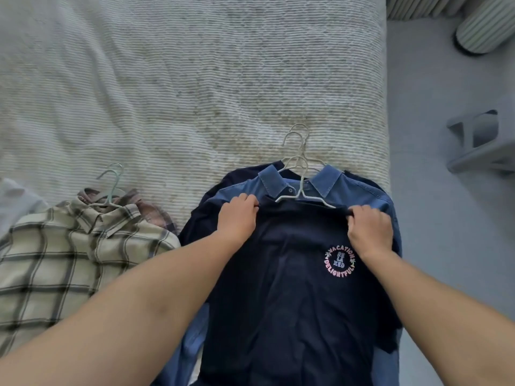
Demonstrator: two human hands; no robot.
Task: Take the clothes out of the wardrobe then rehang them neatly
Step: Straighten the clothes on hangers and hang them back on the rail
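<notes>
Navy T-shirt (292,288) shoulders pinched by left hand (238,215), right hand (370,229).

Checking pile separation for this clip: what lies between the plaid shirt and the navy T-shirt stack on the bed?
In the head view, the person's left forearm crosses above the gap between the plaid shirt and the navy T-shirt; farther up, only bare bedspread shows.

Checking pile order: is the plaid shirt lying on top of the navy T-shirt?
No. The plaid shirt lies apart on the bed, left of the navy T-shirt, which both hands grip at the shoulders.
</notes>
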